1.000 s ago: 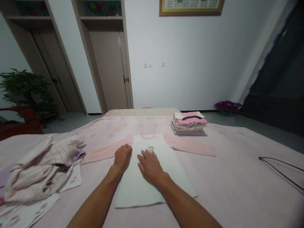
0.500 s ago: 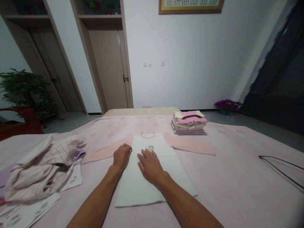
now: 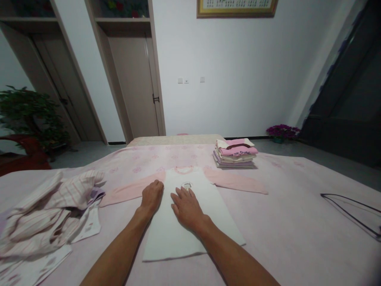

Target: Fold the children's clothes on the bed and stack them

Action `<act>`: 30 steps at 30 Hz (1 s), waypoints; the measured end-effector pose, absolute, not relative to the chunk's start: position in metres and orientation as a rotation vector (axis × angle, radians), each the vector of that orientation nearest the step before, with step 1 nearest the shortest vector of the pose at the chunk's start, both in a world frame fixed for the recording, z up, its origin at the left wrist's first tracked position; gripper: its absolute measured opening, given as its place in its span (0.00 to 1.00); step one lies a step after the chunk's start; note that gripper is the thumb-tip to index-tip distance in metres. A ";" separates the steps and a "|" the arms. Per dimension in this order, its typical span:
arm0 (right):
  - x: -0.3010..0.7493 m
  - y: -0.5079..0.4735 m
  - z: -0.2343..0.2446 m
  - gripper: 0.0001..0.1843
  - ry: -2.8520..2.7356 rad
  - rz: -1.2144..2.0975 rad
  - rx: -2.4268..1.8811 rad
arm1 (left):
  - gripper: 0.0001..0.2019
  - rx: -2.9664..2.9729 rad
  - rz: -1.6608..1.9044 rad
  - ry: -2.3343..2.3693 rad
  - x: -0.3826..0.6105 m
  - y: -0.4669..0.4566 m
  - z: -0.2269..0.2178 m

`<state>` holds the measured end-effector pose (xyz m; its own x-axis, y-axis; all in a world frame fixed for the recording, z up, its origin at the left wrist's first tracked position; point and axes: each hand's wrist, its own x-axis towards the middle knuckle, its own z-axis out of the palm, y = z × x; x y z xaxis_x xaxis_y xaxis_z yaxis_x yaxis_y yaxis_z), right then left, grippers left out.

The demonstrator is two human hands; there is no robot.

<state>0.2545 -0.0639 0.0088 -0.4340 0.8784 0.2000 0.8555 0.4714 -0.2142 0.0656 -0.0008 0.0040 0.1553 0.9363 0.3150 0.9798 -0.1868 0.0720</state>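
A white long-sleeved shirt (image 3: 166, 234) with pink sleeves lies flat in front of me, its collar pointing away and its sleeves spread to both sides. At its left edge, just below the armpit, my left hand (image 3: 152, 195) is closed with curled fingers on the fabric. My right hand (image 3: 187, 205) rests palm down on the chest, fingers spread, partly covering a small printed motif (image 3: 187, 185). The pinched cloth under my left fingers is mostly hidden.
A heap of crumpled striped clothes (image 3: 56, 214) lies to the left. Folded clothes are stacked in a pile (image 3: 235, 154) at the back right. A dark thin loop (image 3: 345, 206), maybe a hanger, lies at the right on the pink bedspread (image 3: 285, 230).
The view has turned very slightly to the right, so everything sits a little further left. Both hands and the shirt stay in nearly the same place.
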 end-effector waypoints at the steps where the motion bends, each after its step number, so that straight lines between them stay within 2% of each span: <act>1: 0.254 -0.064 0.009 0.25 -2.440 0.117 -1.482 | 0.14 -2.256 -0.455 -1.915 0.064 -0.001 0.004; 9: 0.255 -0.064 0.010 0.25 -2.442 0.118 -1.475 | 0.10 -2.164 -0.790 -2.065 0.057 0.000 0.001; 18: 0.255 -0.063 0.006 0.26 -2.424 0.121 -1.466 | 0.10 -2.287 -0.585 -1.904 0.062 0.000 -0.001; 25: 0.255 -0.064 0.009 0.26 -2.423 0.131 -1.478 | 0.13 -2.187 -0.583 -1.979 0.060 0.001 0.001; 30: 0.253 -0.065 0.012 0.32 -2.298 0.145 -1.707 | 0.16 -2.197 -0.577 -1.963 0.056 0.003 -0.004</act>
